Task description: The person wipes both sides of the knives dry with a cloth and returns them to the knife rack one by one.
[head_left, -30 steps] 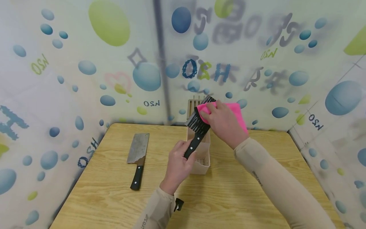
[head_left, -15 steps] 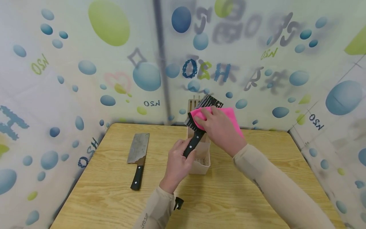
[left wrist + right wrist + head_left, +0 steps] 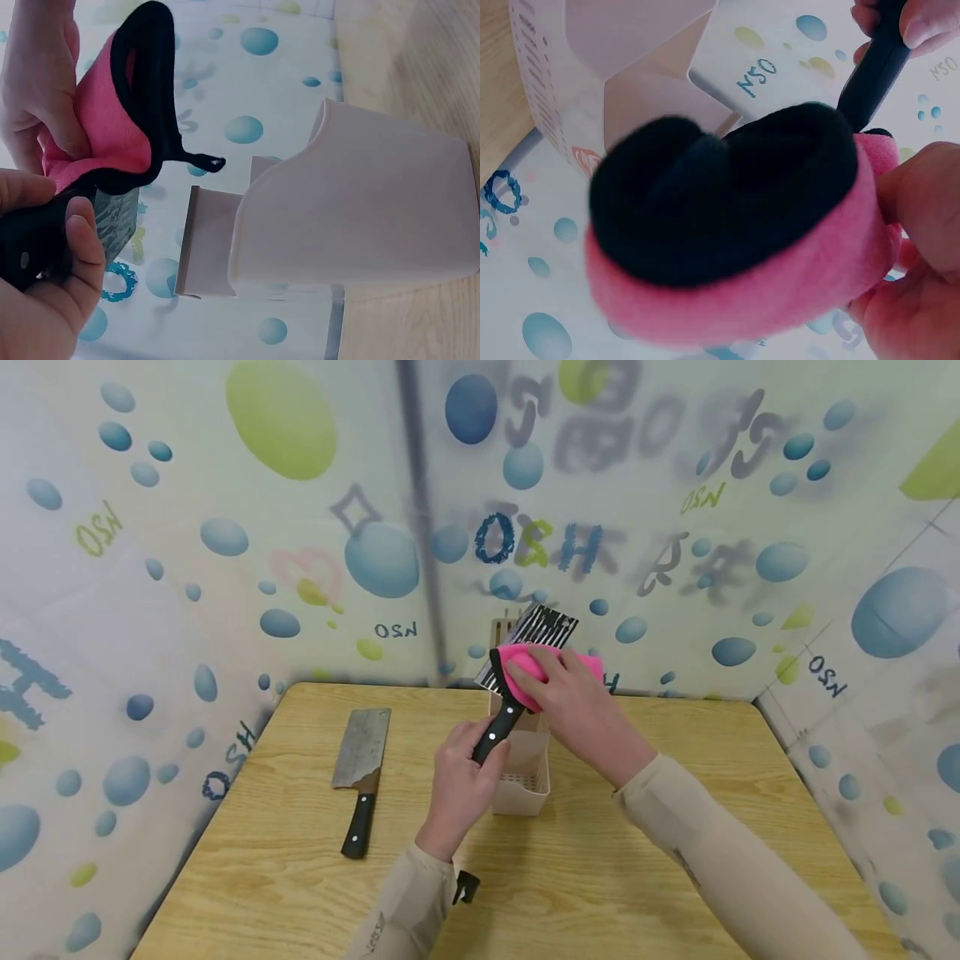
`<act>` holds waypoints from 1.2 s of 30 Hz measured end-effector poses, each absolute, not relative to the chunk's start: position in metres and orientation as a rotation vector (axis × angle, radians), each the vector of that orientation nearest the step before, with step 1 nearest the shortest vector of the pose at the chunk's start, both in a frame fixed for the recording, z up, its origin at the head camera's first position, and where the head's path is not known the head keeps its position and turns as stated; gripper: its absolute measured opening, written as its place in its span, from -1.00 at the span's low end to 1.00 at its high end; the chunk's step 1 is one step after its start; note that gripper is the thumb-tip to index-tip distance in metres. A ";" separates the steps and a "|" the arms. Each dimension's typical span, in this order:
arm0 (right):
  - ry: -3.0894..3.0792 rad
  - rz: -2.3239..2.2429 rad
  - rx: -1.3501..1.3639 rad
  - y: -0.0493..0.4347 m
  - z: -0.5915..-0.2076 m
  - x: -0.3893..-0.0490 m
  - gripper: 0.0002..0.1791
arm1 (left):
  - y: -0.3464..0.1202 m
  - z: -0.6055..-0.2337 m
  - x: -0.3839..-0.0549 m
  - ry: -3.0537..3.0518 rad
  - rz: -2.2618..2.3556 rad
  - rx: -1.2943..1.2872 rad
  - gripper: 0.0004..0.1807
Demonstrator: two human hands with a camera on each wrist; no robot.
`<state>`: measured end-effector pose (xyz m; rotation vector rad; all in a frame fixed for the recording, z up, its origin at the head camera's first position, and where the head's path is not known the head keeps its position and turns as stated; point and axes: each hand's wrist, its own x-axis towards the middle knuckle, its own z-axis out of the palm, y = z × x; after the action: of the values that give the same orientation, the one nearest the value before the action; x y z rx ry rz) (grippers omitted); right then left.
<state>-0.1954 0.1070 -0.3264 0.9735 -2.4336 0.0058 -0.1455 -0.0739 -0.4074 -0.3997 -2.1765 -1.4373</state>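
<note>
My left hand (image 3: 461,781) grips the black riveted handle (image 3: 498,731) of a cleaver, whose blade (image 3: 551,625) with black and silver streaks points up and away. Across the lower blade near the handle, my right hand (image 3: 581,702) pinches a pink cloth with a black edge (image 3: 112,124), which hides that part of the blade. In the right wrist view the cloth's black-edged end (image 3: 720,210) hangs folded over. A second cleaver (image 3: 362,747), with a plain grey blade and a black handle, lies on the table to the left.
A beige knife holder (image 3: 519,800) with a perforated bottom stands on the wooden table (image 3: 645,860), below and behind the held cleaver. Patterned sheeting (image 3: 660,468) rises behind the table and on both sides. A small black piece (image 3: 467,887) shows beside the left sleeve.
My right hand has slid the pink cloth down the blade toward the handle, so more of the upper blade shows. My left hand keeps its grip, nearly still.
</note>
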 end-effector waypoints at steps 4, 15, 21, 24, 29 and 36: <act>-2.451 0.096 0.972 0.107 -0.328 -0.192 -0.42 | -0.074 -0.404 -0.147 -2.157 -1.448 -0.379 -0.70; -2.363 0.151 1.038 0.098 -0.343 -0.181 -0.47 | -0.074 -0.400 -0.151 -2.137 -1.522 -0.341 -0.75; -2.309 0.136 1.072 0.093 -0.350 -0.176 -0.36 | -0.074 -0.399 -0.151 -2.112 -1.672 -0.284 -0.74; -2.300 0.143 1.070 0.092 -0.351 -0.175 -0.35 | -0.075 -0.399 -0.151 -2.103 -1.762 -0.253 -0.75; -2.281 0.101 1.030 0.094 -0.352 -0.175 -0.37 | -0.075 -0.400 -0.151 -2.079 -1.881 -0.266 -0.79; -2.229 0.115 0.986 0.099 -0.355 -0.183 -0.44 | -0.073 -0.397 -0.151 -2.079 -1.958 -0.328 -0.84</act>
<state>-0.1832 0.0990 -0.3551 0.9864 -2.2285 0.1153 -0.1509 -0.0735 -0.3975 -0.3282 -2.0792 -1.9576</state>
